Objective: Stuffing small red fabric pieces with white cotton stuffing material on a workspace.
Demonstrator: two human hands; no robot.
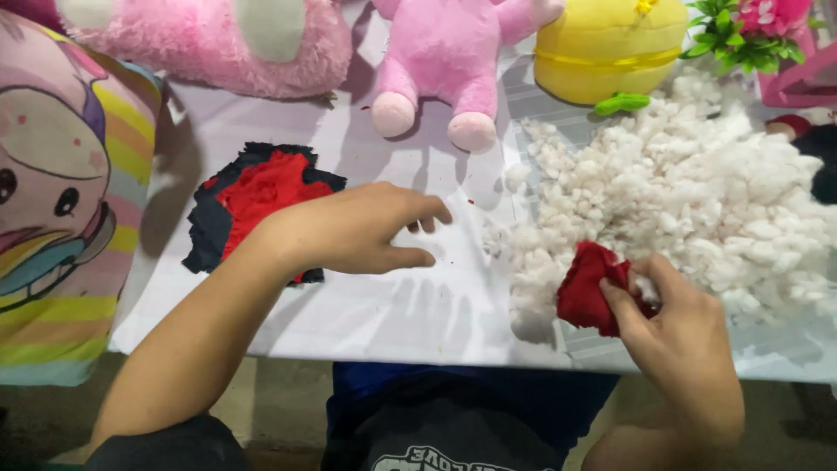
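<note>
Red fabric piece (586, 288) sits in my right hand (676, 336), pinched between thumb and fingers, near the table's front edge, right of centre. It's bunched up, mostly left of the hand and poking out past the fingertips. A tuft of white shows at the grip; can't tell whether it's inside the fabric or just behind it.

The fabric touches the near-left fringe of the white stuffing pile (697, 192), which spreads over the right half of the table (375, 305) up toward the back edge.

Left hand (357, 231) is open and holds nothing: palm down, fingers loosely curled and pointing right toward the pile, roughly mid-table. Can't tell if it rests on the white cover or hangs just above. Well apart from the red piece, with bare cover between them.

Behind the left wrist: a flat patch of black and red fabric (253, 205), lying left of centre and partly hidden by my forearm.

Along the back edge: a fluffy pink plush (218, 44) at left, a smaller pink plush toy (445, 61) with legs toward me in the middle, a yellow plush (610, 48) to the right, and artificial green leaves (737, 39) near the back right corner. Off the left edge is a striped cartoon pillow (61, 192).
</note>
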